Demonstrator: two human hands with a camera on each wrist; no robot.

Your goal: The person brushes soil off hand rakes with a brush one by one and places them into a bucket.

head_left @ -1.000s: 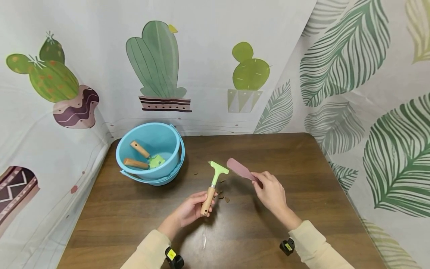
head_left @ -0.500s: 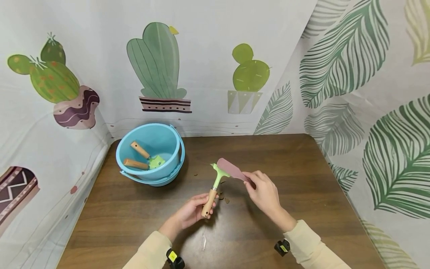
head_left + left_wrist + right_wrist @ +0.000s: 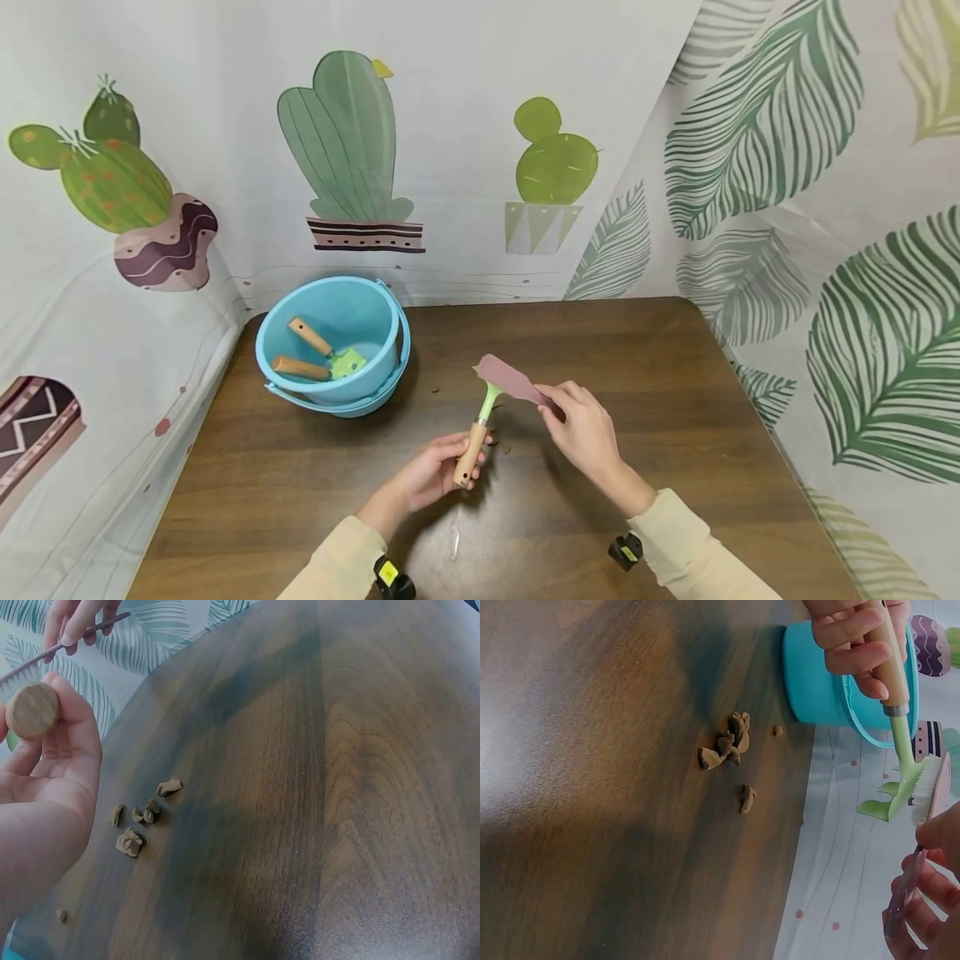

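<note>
My left hand [image 3: 431, 477] grips the wooden handle [image 3: 470, 454] of a small garden rake, its green pronged head [image 3: 904, 787] raised above the table. In my right hand [image 3: 587, 429] is a pink brush [image 3: 512, 382], pinched by its handle. The brush's white bristles [image 3: 927, 791] are right at the rake's head in the right wrist view. From the head camera, the brush's back hides most of that head. The left wrist view shows the round butt of the rake handle [image 3: 36, 711] between thumb and fingers. Below lie several brown clumps, likely soil [image 3: 130, 842].
A light blue bucket [image 3: 318, 304] stands at the table's back left, its handle hanging down. Inside it are two wooden-handled tools [image 3: 302, 367], a green blade showing. A patterned cloth [image 3: 465, 150] hangs behind the brown table [image 3: 637, 350].
My right hand has moved left, bringing the brush from beside the rake onto its head. The left hand shifted slightly right and still holds the rake.
</note>
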